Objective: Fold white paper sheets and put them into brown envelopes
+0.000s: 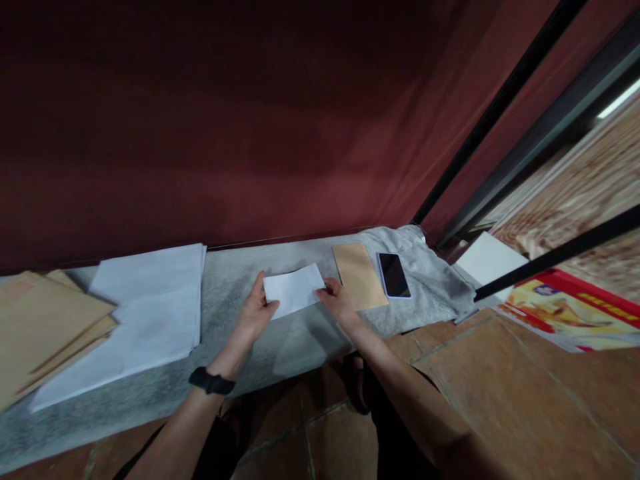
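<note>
A white sheet of paper [295, 290], seemingly folded to a small rectangle, is held slightly above the grey cloth. My left hand [256, 308] grips its left end between thumb and fingers. At the paper's right end, my right hand [337, 300] pinches the edge. Just beyond that hand lies a brown envelope [361, 273] on the cloth. To the left, a stack of larger white paper sheets [155, 300] rests flat. Several brown envelopes [55, 317] lie partly over that stack at the far left.
The grey cloth [230, 280] covers a long, narrow surface along a dark red wall [250, 133]. A phone [395, 275] lies right of the envelope. Black metal bars [560, 253] cross at right, near a red and yellow printed box [570, 310] on the tiled floor [525, 387].
</note>
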`<action>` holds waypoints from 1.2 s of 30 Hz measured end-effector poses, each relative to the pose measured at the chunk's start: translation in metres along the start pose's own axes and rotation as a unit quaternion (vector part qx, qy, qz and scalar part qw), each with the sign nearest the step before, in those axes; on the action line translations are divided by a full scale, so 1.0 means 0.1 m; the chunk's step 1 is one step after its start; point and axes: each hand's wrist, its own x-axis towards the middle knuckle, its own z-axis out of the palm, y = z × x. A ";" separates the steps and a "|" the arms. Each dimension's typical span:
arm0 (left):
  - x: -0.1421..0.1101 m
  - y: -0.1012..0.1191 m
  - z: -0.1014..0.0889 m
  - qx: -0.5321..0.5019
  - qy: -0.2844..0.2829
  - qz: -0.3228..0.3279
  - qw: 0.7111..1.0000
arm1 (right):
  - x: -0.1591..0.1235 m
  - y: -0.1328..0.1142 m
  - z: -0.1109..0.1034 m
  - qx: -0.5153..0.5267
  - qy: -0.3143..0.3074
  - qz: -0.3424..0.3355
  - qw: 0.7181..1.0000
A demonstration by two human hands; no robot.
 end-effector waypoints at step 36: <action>-0.31 -0.52 0.31 0.598 0.036 0.219 0.770 | -0.40 0.17 0.10 -0.526 -0.036 -0.224 0.819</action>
